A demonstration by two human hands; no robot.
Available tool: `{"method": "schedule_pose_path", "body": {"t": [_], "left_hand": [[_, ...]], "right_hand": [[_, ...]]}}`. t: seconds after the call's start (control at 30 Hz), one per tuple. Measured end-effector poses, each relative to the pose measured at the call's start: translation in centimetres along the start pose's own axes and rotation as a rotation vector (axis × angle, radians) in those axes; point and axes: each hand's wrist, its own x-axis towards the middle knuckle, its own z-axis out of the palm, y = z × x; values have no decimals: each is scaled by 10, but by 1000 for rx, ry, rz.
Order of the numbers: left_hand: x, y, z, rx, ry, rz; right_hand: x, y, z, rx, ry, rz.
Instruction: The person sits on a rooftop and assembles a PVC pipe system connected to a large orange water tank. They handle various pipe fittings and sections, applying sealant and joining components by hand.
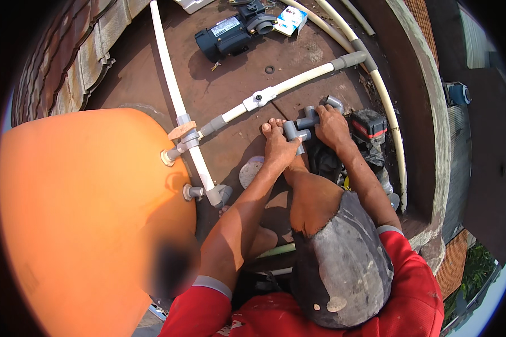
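Note:
In front of my raised knee, both hands work close together on grey plastic pipe fittings. My left hand (281, 150) is closed on a grey tee fitting (290, 131). Closed too, my right hand (333, 128) grips a second grey pipe fitting (307, 120), whose end comes near the tee; whether the two touch I cannot tell. A grey elbow (335, 102) shows just past the right fingers, and its link to the held piece is hidden. My bare foot, largely covered by the left hand, lies beneath.
A large orange tank (90, 213) stands at left, joined to white pipe (168, 67) with an orange-handled valve (182, 130). Another white pipe (303, 77) crosses ahead. Beyond are a dark pump motor (226, 38) and small box (291, 20). A black-red battery pack (369, 123) sits right, inside a low wall (433, 112).

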Motion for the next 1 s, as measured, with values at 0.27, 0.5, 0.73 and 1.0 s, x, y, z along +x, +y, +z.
{"method": "schedule_pose_path", "body": {"t": [0.27,0.5,0.73,1.0], "left_hand": [[0,-9,6,-318,-2,-92],[-1,-14,8,-461,40,-79],[-8,7,-3,-599,-64,-121],[-1,-10,4,-520,-32,-98]], "right_hand": [[-7,6,-1,-29,0,-25],[-5,-2,-4,-78,-12,-47],[-7,1,-9,-36,-81,32],[4,-2,-26,532,-36,103]]}}
